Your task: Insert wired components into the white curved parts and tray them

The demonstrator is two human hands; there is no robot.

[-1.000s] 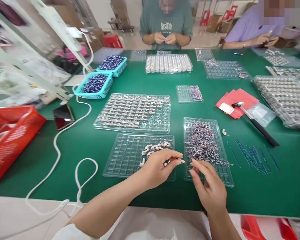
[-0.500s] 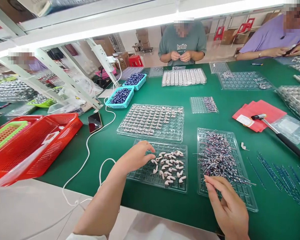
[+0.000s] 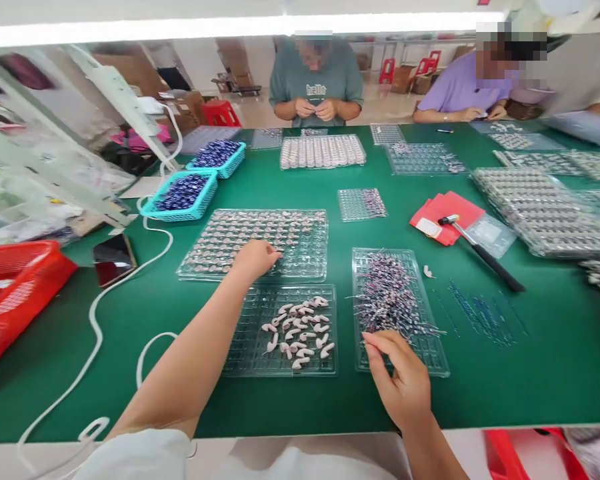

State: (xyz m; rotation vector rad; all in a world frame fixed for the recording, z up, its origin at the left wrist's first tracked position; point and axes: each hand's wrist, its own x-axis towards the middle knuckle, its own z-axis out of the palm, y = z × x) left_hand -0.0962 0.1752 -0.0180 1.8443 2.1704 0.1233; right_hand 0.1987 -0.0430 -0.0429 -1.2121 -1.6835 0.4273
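A part-filled tray (image 3: 310,261) lies under the left hand (image 3: 255,259), a wiry heap (image 3: 387,290) beside the right hand (image 3: 401,377), their fingers' grasp impossible to tell

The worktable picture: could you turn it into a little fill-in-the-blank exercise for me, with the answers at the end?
1. The left hand is over the tray whose small pieces are set out in ____.
2. The cluster of curved white pieces lies to the ____ of the right hand.
3. The number of turquoise baskets on the table is ____.
4. The hammer beside the red packets has a ____ handle.

Missing words: rows; left; two; black.
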